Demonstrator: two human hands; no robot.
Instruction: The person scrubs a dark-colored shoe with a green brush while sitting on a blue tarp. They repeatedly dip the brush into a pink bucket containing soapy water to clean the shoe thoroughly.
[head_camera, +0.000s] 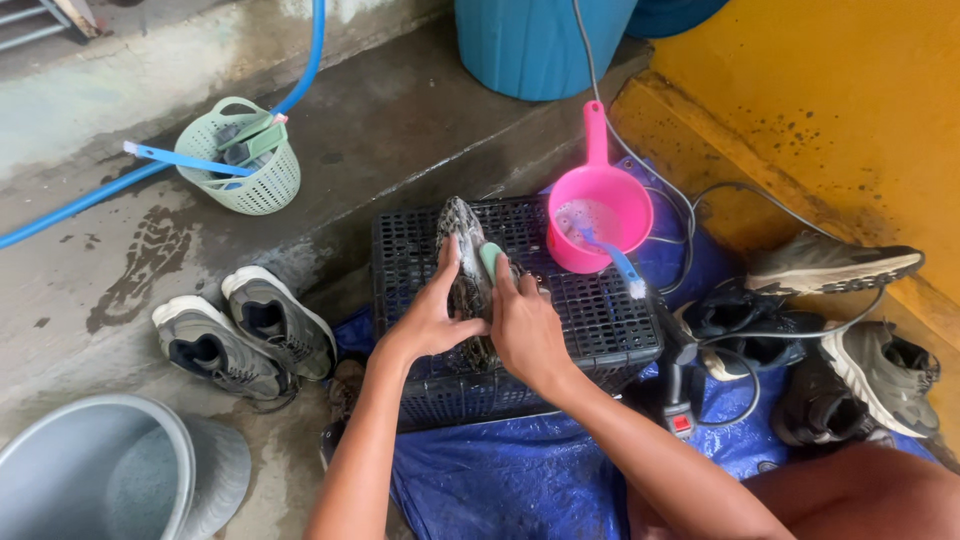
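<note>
A dirty grey shoe (462, 262) lies on its side on an upturned black plastic crate (590, 305). My left hand (432, 312) presses flat against the shoe's near side and steadies it. My right hand (522, 325) holds a small green scrubbing brush (491, 260) against the shoe's sole edge. A pink plastic water scoop (598, 205) stands on the crate's far right corner, with a blue toothbrush (612, 262) leaning out of it.
A pair of grey sneakers (245, 335) sits on wet concrete at the left. Several more shoes (830, 330) and black cables lie at the right on a blue tarp (520, 470). A green basket (245, 160), blue hose, grey bucket (110, 470) and blue barrel (535, 45) stand around.
</note>
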